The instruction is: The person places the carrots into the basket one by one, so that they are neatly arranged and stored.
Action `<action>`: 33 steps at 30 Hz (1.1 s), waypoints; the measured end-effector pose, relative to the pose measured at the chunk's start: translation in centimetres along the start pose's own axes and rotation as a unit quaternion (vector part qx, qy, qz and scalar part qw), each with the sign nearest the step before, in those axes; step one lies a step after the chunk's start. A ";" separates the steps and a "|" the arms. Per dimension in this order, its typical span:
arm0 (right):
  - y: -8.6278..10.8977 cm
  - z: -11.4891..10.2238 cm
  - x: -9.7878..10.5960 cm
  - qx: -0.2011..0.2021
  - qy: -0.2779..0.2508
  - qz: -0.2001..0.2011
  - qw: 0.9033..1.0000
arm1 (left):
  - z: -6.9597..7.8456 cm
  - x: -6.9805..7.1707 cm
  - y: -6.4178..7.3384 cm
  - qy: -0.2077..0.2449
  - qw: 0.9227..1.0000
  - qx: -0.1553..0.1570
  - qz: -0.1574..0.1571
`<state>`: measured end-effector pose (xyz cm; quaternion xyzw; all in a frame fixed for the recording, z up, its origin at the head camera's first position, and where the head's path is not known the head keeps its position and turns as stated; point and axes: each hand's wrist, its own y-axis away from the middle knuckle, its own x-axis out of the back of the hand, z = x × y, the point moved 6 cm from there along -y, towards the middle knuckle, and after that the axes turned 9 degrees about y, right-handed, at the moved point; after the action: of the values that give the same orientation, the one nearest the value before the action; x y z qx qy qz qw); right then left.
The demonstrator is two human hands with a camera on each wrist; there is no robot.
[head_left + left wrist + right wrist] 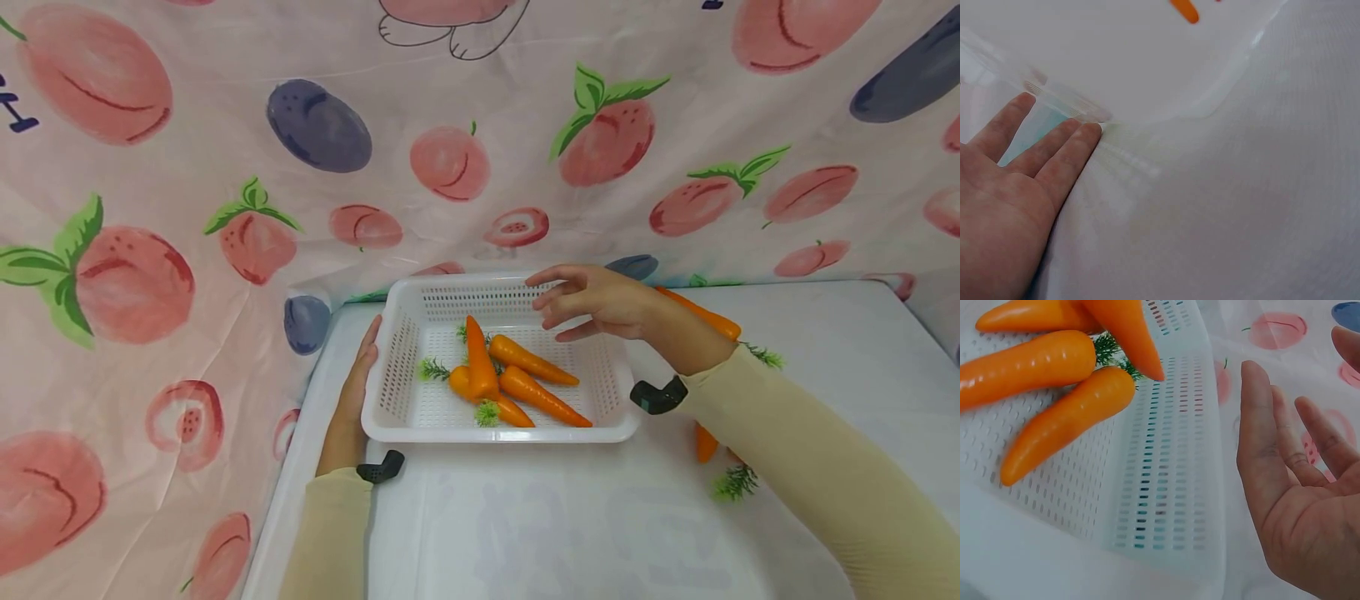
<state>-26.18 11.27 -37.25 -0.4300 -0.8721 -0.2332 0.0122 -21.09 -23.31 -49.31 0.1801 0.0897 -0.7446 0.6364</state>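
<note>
A white perforated plastic basket [498, 435] sits at the back of the table with several orange carrots [546, 397] piled in it, some with green tops. My left hand [351, 408] rests against the basket's left side, fingers straight; the left wrist view shows its fingertips [1091, 128] right at the basket wall. Over the basket's back right corner hovers my right hand [592, 302], fingers spread and loosely bent, holding nothing. In the right wrist view that hand [1310, 506] appears beside the basket's perforated wall [1169, 456], apart from the carrots [1069, 422].
Right of the basket, partly hidden by the right forearm, lie more carrots: one at the back [701, 312] and an orange piece nearer the front [706, 443] by a green sprig [737, 482]. A fruit-printed cloth [450, 92] hangs behind and left of the white table [570, 525].
</note>
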 end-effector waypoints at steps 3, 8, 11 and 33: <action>0.1 0.3 0.3 -0.005 0.000 0.002 1.000 | 0.0 0.0 0.1 -0.004 1.000 0.001 0.003; 0.5 0.5 0.9 -0.006 0.011 0.009 1.000 | 0.0 -0.1 0.1 -0.009 1.000 0.003 0.008; 0.7 0.7 1.3 -0.006 0.015 0.013 1.000 | 0.1 -0.1 -0.1 -0.005 1.000 0.001 0.006; 4.4 1.7 5.7 -0.010 0.002 0.055 0.998 | 0.8 -0.4 -1.2 0.013 0.999 -0.012 -0.030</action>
<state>-26.13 18.54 -35.69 -0.4769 -0.8447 -0.2420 0.0226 -22.32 -22.99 -48.54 0.1791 0.1119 -0.7600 0.6147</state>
